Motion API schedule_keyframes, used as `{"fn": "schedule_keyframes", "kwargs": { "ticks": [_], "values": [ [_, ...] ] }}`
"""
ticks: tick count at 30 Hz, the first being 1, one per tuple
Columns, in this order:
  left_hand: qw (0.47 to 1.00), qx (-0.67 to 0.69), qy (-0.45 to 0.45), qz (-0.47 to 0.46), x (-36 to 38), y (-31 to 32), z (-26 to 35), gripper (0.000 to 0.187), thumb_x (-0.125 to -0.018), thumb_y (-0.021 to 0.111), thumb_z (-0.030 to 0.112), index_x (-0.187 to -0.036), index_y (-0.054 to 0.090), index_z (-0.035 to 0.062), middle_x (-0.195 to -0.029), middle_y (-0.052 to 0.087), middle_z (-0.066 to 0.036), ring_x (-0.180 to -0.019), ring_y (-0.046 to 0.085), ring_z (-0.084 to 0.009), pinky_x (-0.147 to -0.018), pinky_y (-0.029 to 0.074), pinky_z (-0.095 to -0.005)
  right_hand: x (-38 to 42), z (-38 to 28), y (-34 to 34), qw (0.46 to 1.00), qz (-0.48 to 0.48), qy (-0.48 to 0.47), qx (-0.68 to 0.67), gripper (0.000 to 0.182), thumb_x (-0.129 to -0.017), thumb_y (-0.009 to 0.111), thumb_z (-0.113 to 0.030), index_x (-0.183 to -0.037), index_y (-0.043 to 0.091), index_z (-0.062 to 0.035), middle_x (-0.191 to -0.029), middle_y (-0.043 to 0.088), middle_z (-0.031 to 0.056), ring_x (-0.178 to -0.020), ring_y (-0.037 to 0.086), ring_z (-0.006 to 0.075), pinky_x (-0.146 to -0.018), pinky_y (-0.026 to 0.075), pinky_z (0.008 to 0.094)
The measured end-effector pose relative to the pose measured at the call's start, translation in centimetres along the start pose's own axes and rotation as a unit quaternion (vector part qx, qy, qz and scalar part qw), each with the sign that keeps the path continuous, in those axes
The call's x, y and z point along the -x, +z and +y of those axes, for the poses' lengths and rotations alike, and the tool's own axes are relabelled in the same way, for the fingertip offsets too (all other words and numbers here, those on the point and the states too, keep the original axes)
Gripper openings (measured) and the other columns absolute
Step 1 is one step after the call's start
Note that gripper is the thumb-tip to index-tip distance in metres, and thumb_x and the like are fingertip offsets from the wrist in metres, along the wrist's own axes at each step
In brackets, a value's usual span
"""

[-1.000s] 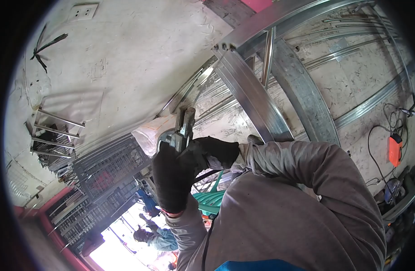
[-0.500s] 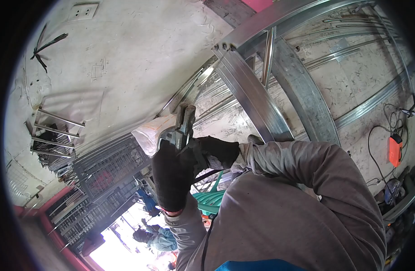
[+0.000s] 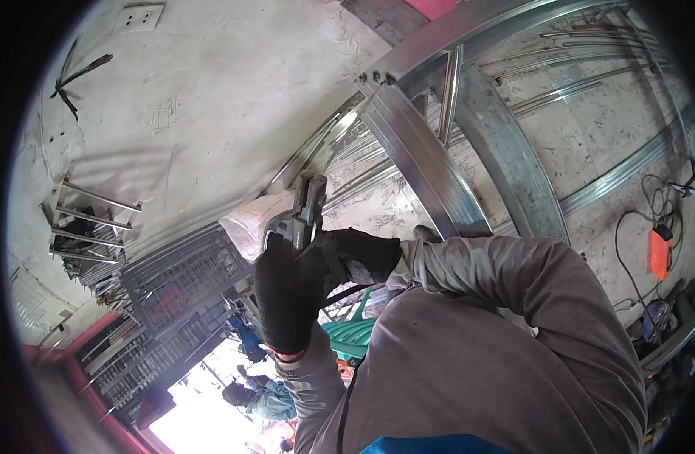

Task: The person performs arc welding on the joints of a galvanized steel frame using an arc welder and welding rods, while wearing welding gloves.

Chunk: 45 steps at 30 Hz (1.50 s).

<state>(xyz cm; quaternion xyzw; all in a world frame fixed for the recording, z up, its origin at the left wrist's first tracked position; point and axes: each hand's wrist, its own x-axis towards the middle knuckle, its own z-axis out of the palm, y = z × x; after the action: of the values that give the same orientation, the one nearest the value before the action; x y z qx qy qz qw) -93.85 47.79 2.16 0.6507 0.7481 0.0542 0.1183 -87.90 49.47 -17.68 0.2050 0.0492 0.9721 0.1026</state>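
Note:
Dark gloves cover both of my hands, which meet at a grey metal tool [image 3: 308, 208] with a squared bar on top and a curved, guard-like part below; its exact kind I cannot make out. My left hand [image 3: 287, 291] is closed around its lower end. Reaching in from the right, my right hand [image 3: 359, 253] is closed against the tool's near side, its fingertips partly hidden. Beyond the hands, a shiny ribbed metal channel [image 3: 427, 166] lies at a slant, dark marks at its far end. A wider dull metal beam [image 3: 510, 151] runs beside it.
Thin metal rods [image 3: 582, 94] lie on the scuffed floor. At right is an orange tool [image 3: 661, 252] with a black cable. Green chair-like plastic [image 3: 351, 333] is below my hands. Metal grilles [image 3: 185, 280] stand at left. Another person [image 3: 268, 397] is near the bright opening.

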Motion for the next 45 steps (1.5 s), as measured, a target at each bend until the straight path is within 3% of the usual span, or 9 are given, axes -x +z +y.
{"fn": "schedule_keyframes", "kwargs": {
  "ticks": [9,12,18,25,31,37,40,43,45],
  "values": [
    [0.992,0.12,-0.043,0.019,-0.4,0.2,-0.3,0.045,-0.104,0.062,0.04,-0.108,0.062,-0.0049,-0.081,0.068,-0.011,-0.071,0.061,-0.0151,-0.064,0.049,-0.0328,0.4,-0.9,2.4,0.995,0.092,0.016,-0.025,0.035,-0.104,0.056,-0.029,-0.123,0.063,0.0005,-0.114,0.071,0.0151,-0.103,0.072,0.03,-0.096,0.058,0.0465],
    [0.993,0.11,-0.02,0.038,-0.7,0.4,0.3,0.011,-0.085,0.068,0.006,-0.091,0.059,0.0088,-0.074,0.049,-0.014,-0.063,0.054,-0.0352,-0.051,0.039,-0.0448,0.3,0.0,0.9,0.998,0.062,-0.025,0.011,0.035,-0.105,0.053,-0.026,-0.125,0.062,0.0021,-0.116,0.071,0.0162,-0.105,0.072,0.0306,-0.097,0.058,0.047],
    [0.998,0.054,-0.004,0.023,-0.4,0.0,-0.7,0.042,-0.103,0.064,0.039,-0.106,0.063,-0.0031,-0.079,0.068,-0.007,-0.067,0.061,-0.0125,-0.061,0.048,-0.0305,0.5,-0.4,0.7,0.998,0.056,-0.013,0.004,0.032,-0.106,0.052,-0.02,-0.126,0.061,0.0025,-0.113,0.07,0.0141,-0.106,0.071,0.0282,-0.097,0.058,0.0435],
    [0.991,0.063,-0.118,0.023,-0.7,0.2,1.4,0.025,-0.098,0.065,0.022,-0.111,0.065,0.0006,-0.073,0.06,-0.001,-0.06,0.057,-0.0071,-0.053,0.045,-0.0242,1.0,-0.6,1.5,0.968,-0.003,-0.11,0.224,0.031,-0.104,0.056,-0.016,-0.13,0.06,0.0007,-0.102,0.068,0.0084,-0.104,0.07,0.0216,-0.094,0.057,0.038],
    [0.962,0.183,-0.174,0.103,1.0,0.3,0.9,0.027,-0.1,0.058,0.02,-0.114,0.066,-0.0025,-0.081,0.064,-0.002,-0.069,0.059,-0.0077,-0.059,0.045,-0.026,1.0,-0.1,-0.3,0.998,0.045,-0.029,0.043,0.041,-0.106,0.056,-0.019,-0.14,0.054,0.0027,-0.129,0.067,0.0165,-0.114,0.07,0.0277,-0.099,0.057,0.0428],
    [0.995,0.08,-0.027,0.055,0.6,0.5,-0.1,0.028,-0.1,0.059,0.018,-0.115,0.064,-0.005,-0.081,0.066,-0.006,-0.069,0.06,-0.0151,-0.062,0.048,-0.0313,1.0,-0.3,0.3,0.999,0.011,-0.039,0.034,0.043,-0.107,0.053,-0.022,-0.14,0.052,0.0062,-0.13,0.066,0.0196,-0.116,0.07,0.0314,-0.1,0.058,0.0455],
    [0.989,-0.099,0.084,0.065,0.4,-0.1,0.2,0.031,-0.099,0.061,0.017,-0.12,0.062,-0.0069,-0.09,0.068,-0.012,-0.078,0.063,-0.0218,-0.069,0.05,-0.0364,0.9,-0.5,0.5,0.998,-0.029,-0.05,0.034,0.043,-0.108,0.053,-0.023,-0.139,0.053,0.0069,-0.129,0.067,0.0198,-0.115,0.07,0.0315,-0.099,0.058,0.0454],
    [0.971,0.038,-0.197,-0.128,0.3,-0.8,0.9,0.038,-0.098,0.063,0.012,-0.13,0.057,-0.0077,-0.112,0.066,-0.018,-0.1,0.065,-0.0277,-0.086,0.052,-0.0385,0.0,0.5,-1.1,1.0,-0.013,-0.022,0.013,0.042,-0.107,0.053,-0.023,-0.136,0.055,0.0068,-0.127,0.068,0.0188,-0.114,0.07,0.0307,-0.1,0.057,0.0448],
    [0.991,-0.087,-0.057,-0.083,1.2,-0.3,0.2,0.045,-0.096,0.064,0.009,-0.137,0.053,-0.0073,-0.123,0.062,-0.021,-0.113,0.062,-0.0309,-0.096,0.049,-0.0404,-0.3,0.7,-1.2,0.999,-0.034,-0.032,-0.002,0.04,-0.106,0.054,-0.024,-0.133,0.057,0.0062,-0.124,0.068,0.0178,-0.112,0.07,0.0297,-0.099,0.057,0.044]
  ]
}}
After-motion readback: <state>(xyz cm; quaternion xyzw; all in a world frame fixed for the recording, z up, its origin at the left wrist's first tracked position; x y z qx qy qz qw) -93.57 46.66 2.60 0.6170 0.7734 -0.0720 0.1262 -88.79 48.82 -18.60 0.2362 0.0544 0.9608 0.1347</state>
